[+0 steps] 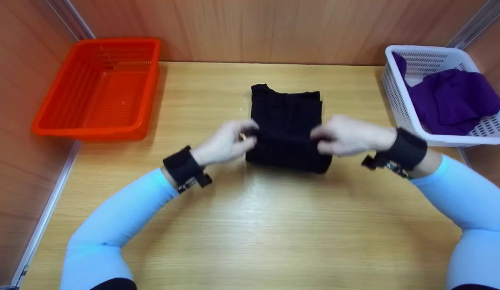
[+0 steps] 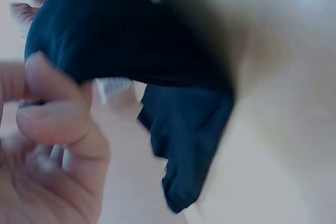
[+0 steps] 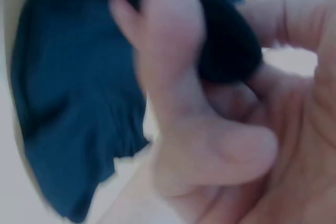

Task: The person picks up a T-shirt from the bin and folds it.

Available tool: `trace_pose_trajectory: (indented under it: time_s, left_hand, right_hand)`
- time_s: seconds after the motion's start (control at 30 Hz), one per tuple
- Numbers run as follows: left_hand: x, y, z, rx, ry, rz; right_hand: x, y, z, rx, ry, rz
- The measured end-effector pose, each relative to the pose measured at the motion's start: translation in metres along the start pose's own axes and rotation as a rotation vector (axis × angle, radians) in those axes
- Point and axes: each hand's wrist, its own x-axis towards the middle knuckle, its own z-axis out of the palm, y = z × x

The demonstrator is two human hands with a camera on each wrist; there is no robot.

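Note:
A folded black garment [image 1: 288,117] lies on the wooden table, its near part lifted and folded over towards the far part. At its left edge, my left hand [image 1: 229,141] pinches the cloth between thumb and fingers. My right hand [image 1: 348,135] grips the opposite edge, fingers curled round the fold. In the left wrist view the raised fabric [image 2: 105,30] arches off the table, and a loose end [image 2: 181,145] hangs beyond it. The right wrist view shows the dark cloth [image 3: 79,82] passing behind the fingers, which are blurred.
An orange-red basket [image 1: 151,96] stands at the back left. A white basket [image 1: 399,96] at the back right holds purple cloth [image 1: 451,100]. Wooden panels [image 1: 274,32] enclose the table [image 1: 250,225] at the back and sides.

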Motion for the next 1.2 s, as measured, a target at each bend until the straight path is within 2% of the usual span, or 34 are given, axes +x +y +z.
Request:
trace_pose_trajectory:
  time_s: [0.07, 0.17, 0.3, 0.43, 0.47, 0.53, 0.6, 0.67, 0.73, 0.77, 0.83, 0.93, 1.0, 1.07, 1.2]
  left_hand:
    - [0.022, 0.001, -0.010, 0.007, 0.122, -0.013]
    - [0.059, -0.002, -0.020, 0.028, 0.263, -0.064]
    - [0.107, -0.015, -0.024, 0.069, 0.364, -0.205]
    - [0.146, -0.041, -0.020, 0.167, 0.411, -0.346]
    - [0.160, -0.060, -0.017, 0.183, 0.422, -0.378]
    - [0.177, -0.084, -0.008, 0.267, 0.432, -0.425]
    - [0.183, -0.090, 0.002, 0.341, 0.386, -0.452]
    - [0.182, -0.090, 0.015, 0.418, 0.300, -0.430]
    - [0.167, -0.065, 0.024, 0.524, 0.193, -0.373]
    - [0.162, -0.055, 0.028, 0.569, 0.140, -0.338]
    - [0.157, -0.049, 0.035, 0.677, 0.065, -0.278]
    - [0.155, -0.050, 0.040, 0.784, -0.024, -0.265]
    - [0.156, -0.054, 0.041, 0.811, -0.058, -0.285]
    - [0.157, -0.058, 0.042, 0.804, -0.084, -0.317]
    - [0.158, -0.060, 0.040, 0.755, -0.101, -0.364]
  right_hand:
    - [0.008, 0.015, -0.017, -0.001, 0.072, 0.081]
    - [0.025, 0.042, -0.036, -0.012, 0.130, 0.241]
    - [0.052, 0.081, -0.042, -0.092, 0.206, 0.384]
    - [0.080, 0.116, -0.027, -0.127, 0.291, 0.468]
    - [0.087, 0.123, -0.022, -0.125, 0.304, 0.492]
    - [0.098, 0.132, -0.011, -0.123, 0.298, 0.552]
    - [0.107, 0.136, -0.001, -0.141, 0.238, 0.629]
    - [0.112, 0.134, 0.008, -0.185, 0.174, 0.692]
    - [0.114, 0.129, 0.015, -0.253, 0.143, 0.713]
    - [0.114, 0.126, 0.018, -0.290, 0.151, 0.700]
    - [0.115, 0.120, 0.025, -0.323, 0.201, 0.635]
    - [0.120, 0.113, 0.040, -0.284, 0.181, 0.521]
    - [0.123, 0.114, 0.053, -0.242, 0.115, 0.468]
    - [0.125, 0.117, 0.066, -0.221, 0.041, 0.456]
    - [0.125, 0.128, 0.080, -0.218, 0.033, 0.449]
